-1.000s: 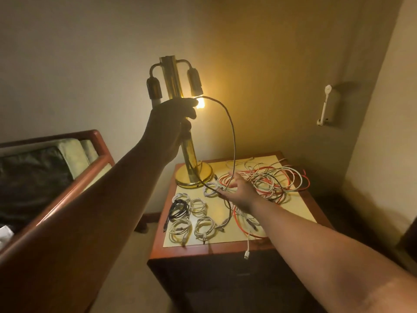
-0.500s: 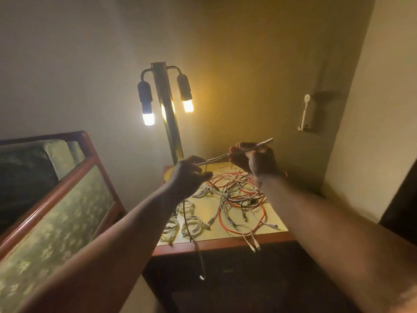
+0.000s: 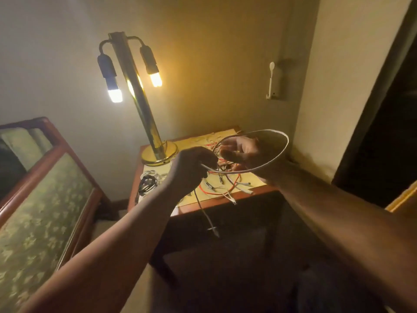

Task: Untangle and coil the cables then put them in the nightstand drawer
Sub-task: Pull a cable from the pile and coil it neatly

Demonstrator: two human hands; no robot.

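Observation:
A white cable (image 3: 283, 152) forms one wide loop above the nightstand (image 3: 221, 201). My left hand (image 3: 191, 168) grips the cable near one end; its free tail with a plug (image 3: 213, 229) hangs down past the nightstand's front. My right hand (image 3: 242, 152) holds the loop's other side, fingers curled round it. Under both hands lies a tangle of red and white cables (image 3: 225, 181) on the yellow top. Several coiled cables (image 3: 149, 180), white and black, lie at the nightstand's left part. The drawer front is dark and hard to make out.
A brass lamp (image 3: 140, 105) with two lit bulbs stands at the nightstand's back left. A wooden bed frame with green patterned upholstery (image 3: 42, 199) is on the left. A white wall fitting (image 3: 272, 81) hangs on the right wall.
The white cable, stretched short between the hands half a second ago, is now bent into a wide loop round my right hand. A second ago my left hand was up by the lamp; it has come down.

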